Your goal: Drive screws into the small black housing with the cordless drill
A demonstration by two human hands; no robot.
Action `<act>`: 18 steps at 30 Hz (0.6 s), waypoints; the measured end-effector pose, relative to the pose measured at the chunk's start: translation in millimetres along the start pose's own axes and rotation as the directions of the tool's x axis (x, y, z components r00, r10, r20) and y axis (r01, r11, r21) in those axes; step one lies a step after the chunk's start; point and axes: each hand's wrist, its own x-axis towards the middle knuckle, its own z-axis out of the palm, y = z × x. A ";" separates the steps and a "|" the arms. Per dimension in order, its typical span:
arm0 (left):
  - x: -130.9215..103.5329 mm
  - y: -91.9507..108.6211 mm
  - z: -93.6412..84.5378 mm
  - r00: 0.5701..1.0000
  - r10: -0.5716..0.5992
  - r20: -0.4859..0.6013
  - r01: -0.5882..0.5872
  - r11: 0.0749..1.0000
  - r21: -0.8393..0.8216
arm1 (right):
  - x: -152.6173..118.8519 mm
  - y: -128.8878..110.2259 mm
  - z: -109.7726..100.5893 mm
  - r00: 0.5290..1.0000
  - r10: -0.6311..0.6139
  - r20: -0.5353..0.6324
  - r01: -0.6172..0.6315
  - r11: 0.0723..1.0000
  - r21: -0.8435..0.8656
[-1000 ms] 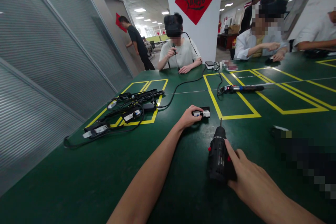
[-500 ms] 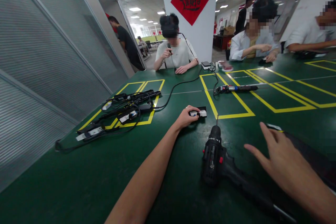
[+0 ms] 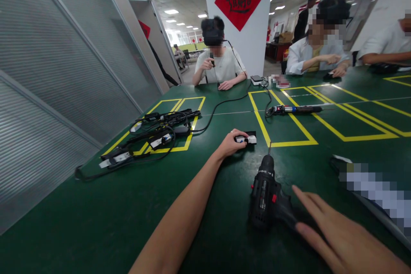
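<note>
My left hand (image 3: 233, 142) is closed on a small black-and-white part (image 3: 251, 139) that rests on the green table (image 3: 205, 180). The fingers cover much of it, so I cannot tell its exact kind. A black cordless drill (image 3: 263, 197) with red buttons lies on its side to the right, its bit pointing away from me. Over the drill's handle is my right hand (image 3: 324, 227), open with fingers stretched out. Its fingertips are close to the handle; whether they touch it I cannot tell.
Black cables and adapters (image 3: 163, 130) lie in a tangle at the left. An electric screwdriver (image 3: 295, 109) lies across yellow tape (image 3: 290, 143) farther back. A partly blurred dark flat thing (image 3: 372, 188) is at the right. Several people sit across the table, one holding a screwdriver (image 3: 212, 61).
My right hand has moved left and down, over the drill's handle, uncovering the flat thing at the right. My left hand keeps its grip on the small part. The view has shifted slightly.
</note>
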 end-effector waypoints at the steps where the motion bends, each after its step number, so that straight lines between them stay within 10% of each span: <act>1: 0.0 0.0 0.1 1.000 0.003 -0.001 -0.003 1.000 0.001 | 0.8 -11.0 3.8 0.998 -0.055 0.042 0.054 0.998 0.016; 7: 0.7 -1.1 0.6 1.000 0.018 -0.001 -0.018 1.000 0.022 | 24.0 -40.7 26.5 0.997 0.069 -0.031 -0.072 0.989 -0.127; 18: -0.6 0.7 -1.9 0.999 0.043 0.025 -0.043 0.999 0.003 | 22.8 -7.3 -5.7 0.993 0.121 0.005 -0.113 0.908 0.404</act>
